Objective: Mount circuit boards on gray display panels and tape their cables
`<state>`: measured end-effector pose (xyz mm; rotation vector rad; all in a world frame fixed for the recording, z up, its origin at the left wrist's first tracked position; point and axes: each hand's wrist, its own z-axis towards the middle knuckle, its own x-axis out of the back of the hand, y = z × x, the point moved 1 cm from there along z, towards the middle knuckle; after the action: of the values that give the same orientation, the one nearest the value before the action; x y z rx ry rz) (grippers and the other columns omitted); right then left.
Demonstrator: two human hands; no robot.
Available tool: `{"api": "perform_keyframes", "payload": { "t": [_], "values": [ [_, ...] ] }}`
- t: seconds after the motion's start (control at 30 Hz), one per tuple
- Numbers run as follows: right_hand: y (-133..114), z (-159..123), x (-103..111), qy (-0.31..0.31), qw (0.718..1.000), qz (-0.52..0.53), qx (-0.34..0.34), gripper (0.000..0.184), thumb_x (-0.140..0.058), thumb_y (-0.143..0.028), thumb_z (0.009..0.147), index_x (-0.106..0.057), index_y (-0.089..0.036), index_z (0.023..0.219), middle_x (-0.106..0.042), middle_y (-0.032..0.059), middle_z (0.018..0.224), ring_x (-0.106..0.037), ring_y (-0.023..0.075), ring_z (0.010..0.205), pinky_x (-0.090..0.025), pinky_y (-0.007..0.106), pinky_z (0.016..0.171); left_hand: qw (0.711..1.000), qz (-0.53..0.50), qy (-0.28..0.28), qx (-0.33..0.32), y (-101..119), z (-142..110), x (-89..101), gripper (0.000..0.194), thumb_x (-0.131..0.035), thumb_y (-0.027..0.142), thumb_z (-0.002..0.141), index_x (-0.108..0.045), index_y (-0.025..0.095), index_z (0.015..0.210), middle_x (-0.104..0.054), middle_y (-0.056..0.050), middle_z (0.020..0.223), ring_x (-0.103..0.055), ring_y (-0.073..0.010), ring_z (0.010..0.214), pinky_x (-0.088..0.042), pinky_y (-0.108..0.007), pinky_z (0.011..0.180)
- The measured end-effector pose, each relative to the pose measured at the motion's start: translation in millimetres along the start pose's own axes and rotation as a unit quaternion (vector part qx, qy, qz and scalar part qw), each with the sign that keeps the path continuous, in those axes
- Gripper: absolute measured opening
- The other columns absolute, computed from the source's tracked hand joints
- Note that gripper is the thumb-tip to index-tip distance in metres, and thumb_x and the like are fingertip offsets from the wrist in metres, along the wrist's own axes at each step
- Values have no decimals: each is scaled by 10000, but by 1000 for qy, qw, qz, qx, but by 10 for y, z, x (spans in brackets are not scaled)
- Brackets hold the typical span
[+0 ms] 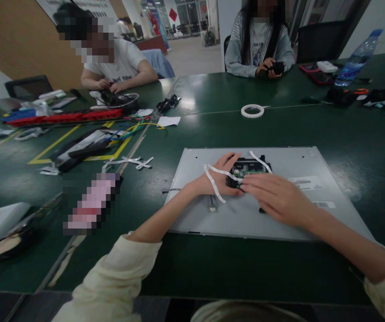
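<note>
A flat light-grey metal panel (192, 214) lies on the green table in front of me. On it sits a black plastic housing (263, 162) with a green circuit board (246, 169) inside. My left hand (217, 179) grips the housing's left side, thumb and fingers spread around it. White tape strips (215, 184) cling to the back of that hand. My right hand (276, 197) is closed over the housing's near right side. Its fingertips meet the end of one white strip (226, 172). Another strip (259, 161) crosses the housing. A short cable connector (212, 204) rests below my left hand.
Beyond the panel lies a roll of white tape (253, 111). To the left are a phone (93, 201), tape scraps (135, 162), a black-and-silver bundle (85, 145) and wires. A water bottle (357, 62) stands far right. Two people sit across the table.
</note>
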<state>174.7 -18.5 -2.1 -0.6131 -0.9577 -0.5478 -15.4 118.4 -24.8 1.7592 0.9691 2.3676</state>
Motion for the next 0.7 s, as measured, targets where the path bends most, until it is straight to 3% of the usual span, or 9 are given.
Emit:
{"api": "perform_keyframes", "payload": {
  "t": [0.13, 0.23, 0.43, 0.7],
  "values": [
    [554, -89, -17, 94, 978, 6, -185, 378, -362, -215, 921, -579, -184, 1229, -550, 85, 1274, -486, 218, 1206, -377, 477, 1045, 1000, -9, 2, 0, 10, 3, 4, 1121, -718, 595, 610, -131, 193, 1477, -240, -194, 1468, -244, -398, 1366, -267, -581, 1090],
    [793, -185, -52, 149, 956, 24, -250, 332, -390, -239, 909, -614, -191, 1150, -591, 67, 1203, -541, 195, 1123, -419, 425, 998, 1000, -14, 2, -1, 5, 5, -3, 1125, -716, 596, 616, -115, 201, 1482, -211, -200, 1484, -210, -401, 1381, -253, -594, 1091],
    [822, -311, -29, 131, 948, 16, -291, 244, -461, -213, 849, -669, -202, 975, -649, 43, 1036, -599, 181, 956, -477, 342, 819, 1000, 2, -7, -18, 21, 7, 78, 1136, -708, 637, 617, -113, 202, 1482, -69, -192, 1541, -96, -402, 1414, -194, -593, 1116],
    [793, -321, -71, 131, 950, 37, -280, 223, -457, -187, 813, -672, -197, 871, -654, 42, 941, -600, 179, 883, -475, 325, 766, 995, -74, -36, -55, 255, 284, 296, 837, -546, 529, 834, -105, 246, 1487, -206, -111, 1542, -219, -296, 1412, -223, -507, 1139]
  ]
}}
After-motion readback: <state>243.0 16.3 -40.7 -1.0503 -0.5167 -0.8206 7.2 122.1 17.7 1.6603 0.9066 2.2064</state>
